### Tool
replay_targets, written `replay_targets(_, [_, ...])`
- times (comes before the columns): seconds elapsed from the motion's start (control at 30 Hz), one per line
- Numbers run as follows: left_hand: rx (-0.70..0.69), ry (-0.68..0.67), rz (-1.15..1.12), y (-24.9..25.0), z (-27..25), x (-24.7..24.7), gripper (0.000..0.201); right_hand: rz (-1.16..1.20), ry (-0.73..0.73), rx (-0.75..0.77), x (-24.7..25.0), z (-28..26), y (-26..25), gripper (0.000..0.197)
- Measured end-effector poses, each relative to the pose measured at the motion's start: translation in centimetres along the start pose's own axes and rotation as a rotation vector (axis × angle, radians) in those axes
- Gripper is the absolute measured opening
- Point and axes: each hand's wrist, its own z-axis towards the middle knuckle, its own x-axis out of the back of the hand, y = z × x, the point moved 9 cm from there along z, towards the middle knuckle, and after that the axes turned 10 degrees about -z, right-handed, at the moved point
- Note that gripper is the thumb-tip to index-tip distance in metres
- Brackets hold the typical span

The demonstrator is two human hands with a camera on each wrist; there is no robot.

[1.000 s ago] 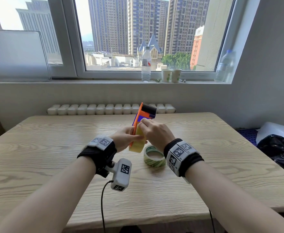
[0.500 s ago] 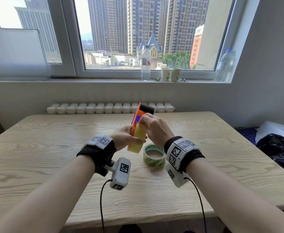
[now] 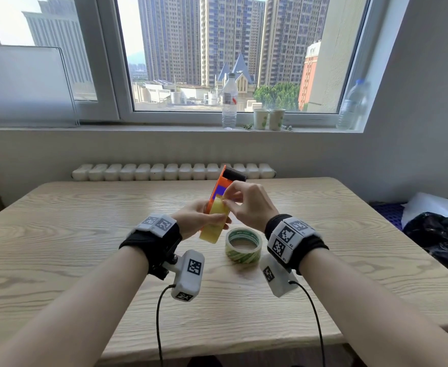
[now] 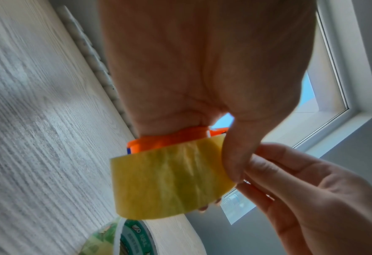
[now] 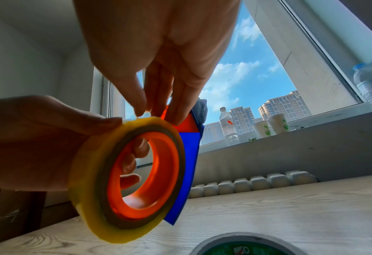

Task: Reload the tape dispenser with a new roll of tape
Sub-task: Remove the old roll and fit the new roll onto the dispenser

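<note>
My left hand holds the orange tape dispenser upright above the table, black end up. A yellow tape roll sits on its orange hub, beside the blue panel. The left thumb presses on the yellow tape roll, and fingers show through the hub. My right hand pinches the top rim of the yellow tape roll with thumb and fingertips. Whether a loose tape end is between them cannot be seen. My right hand is right of the dispenser.
A green and white tape roll lies flat on the wooden table, just below my hands. A white radiator runs behind the table. A bottle and two paper cups stand on the windowsill. A dark bag lies at the right.
My right hand has slid from the roll's side up to its top rim, and its fingertips now pinch there. The left hand keeps the dispenser in nearly the same place.
</note>
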Motion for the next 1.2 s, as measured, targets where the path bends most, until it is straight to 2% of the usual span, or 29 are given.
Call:
replay_targets(0.13, [0.007,0.013,0.039,-0.1,0.1,0.1,0.03,-0.004,0.027,-0.022,0.0,0.1,0.4,0.008])
replay_targets(0.27, [-0.003,0.06,0.057,-0.4,-0.1,0.7,0.011,-0.017,-0.01,-0.015,-0.6,0.0,0.3,0.008])
replay_targets(0.4, [-0.01,0.091,0.062,-0.3,-0.1,0.9,0.013,0.031,-0.051,-0.048,-1.1,-0.3,0.2,0.009])
replay_targets(0.53, [-0.042,0.117,0.082,0.1,-0.2,0.7,0.006,0.073,-0.013,-0.106,-0.4,-0.2,0.8,0.009])
replay_targets(0.67, [0.0,0.075,0.13,-0.2,-0.2,0.4,0.019,0.082,0.023,-0.127,0.0,0.0,1.6,0.004])
replay_targets(0.73, [-0.002,0.047,0.083,-0.1,-0.2,0.1,0.018,0.09,0.03,-0.129,0.1,-0.1,1.9,0.004])
replay_targets(0.9, [0.013,-0.016,0.065,-0.1,-0.4,-1.0,0.022,0.123,0.03,-0.14,0.0,-0.3,2.6,0.017])
replay_targets(1.2, [0.021,0.011,0.113,-0.3,-0.7,-1.2,0.007,0.205,0.0,-0.153,0.1,-0.3,2.8,0.011])
